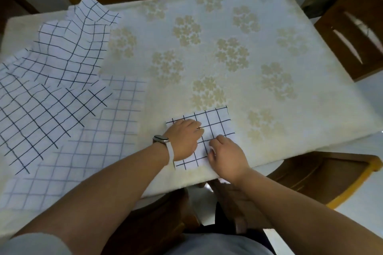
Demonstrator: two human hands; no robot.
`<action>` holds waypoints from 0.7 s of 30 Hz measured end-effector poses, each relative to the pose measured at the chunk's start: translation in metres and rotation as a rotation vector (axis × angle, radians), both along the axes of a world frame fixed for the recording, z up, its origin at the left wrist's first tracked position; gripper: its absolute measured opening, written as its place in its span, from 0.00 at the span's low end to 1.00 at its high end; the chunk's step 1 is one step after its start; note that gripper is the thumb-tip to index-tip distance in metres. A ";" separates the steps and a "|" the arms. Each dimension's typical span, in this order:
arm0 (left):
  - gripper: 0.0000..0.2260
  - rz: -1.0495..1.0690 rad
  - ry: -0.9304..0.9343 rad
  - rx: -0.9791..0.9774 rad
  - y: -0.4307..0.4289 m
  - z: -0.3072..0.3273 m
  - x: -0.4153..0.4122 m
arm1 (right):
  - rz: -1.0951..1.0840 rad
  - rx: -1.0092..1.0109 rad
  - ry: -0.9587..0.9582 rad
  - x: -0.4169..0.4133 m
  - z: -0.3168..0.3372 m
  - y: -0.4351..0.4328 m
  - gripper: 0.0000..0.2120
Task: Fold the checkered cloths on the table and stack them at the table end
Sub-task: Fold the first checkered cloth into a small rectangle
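Head view: my folded cloth (216,125) lies near the table's front edge, right before me, a small flat rectangle of white fabric ruled with thin black lines into squares. My left hand (184,139) lies palm down on its left part, fingers bent a little and pressing the fabric onto the table; a watch (161,139) with a pale strap sits on that wrist. My right hand (227,156) is at the cloth's near right edge, fingers curled, thumb and fingertips nipping the fabric there.

The table (290,97) wears a cream covering, soft-looking, woven with pale gold clusters of flowers. On its left side the loose cloths (68,51) lie unfolded and overlapping: the upper ones are rumpled, their black grid bent into waves, and one (41,114) is turned cornerwise. Beneath them, nearest me, a flatter sheet (89,159) shows the same squares in fainter, greyish lines.

Brown wooden chairs stand round the table: one (350,47) at the right end, another (325,174) by the near corner.
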State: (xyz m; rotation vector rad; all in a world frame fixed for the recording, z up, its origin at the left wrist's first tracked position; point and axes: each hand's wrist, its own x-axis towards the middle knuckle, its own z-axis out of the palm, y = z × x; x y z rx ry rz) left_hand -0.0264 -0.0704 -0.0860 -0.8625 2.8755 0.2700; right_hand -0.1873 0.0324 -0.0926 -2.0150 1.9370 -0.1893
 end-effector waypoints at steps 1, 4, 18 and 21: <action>0.19 0.004 -0.006 0.032 0.004 0.000 -0.012 | -0.005 0.009 0.018 -0.014 0.001 0.001 0.18; 0.21 0.049 0.002 0.117 0.016 0.000 -0.048 | -0.012 0.072 0.094 -0.050 0.003 0.006 0.12; 0.27 0.156 -0.136 0.141 0.022 -0.031 -0.095 | 0.171 0.122 0.160 -0.087 -0.015 0.004 0.17; 0.28 0.180 -0.177 0.138 0.022 -0.035 -0.091 | 0.201 0.115 0.163 -0.091 -0.017 0.003 0.19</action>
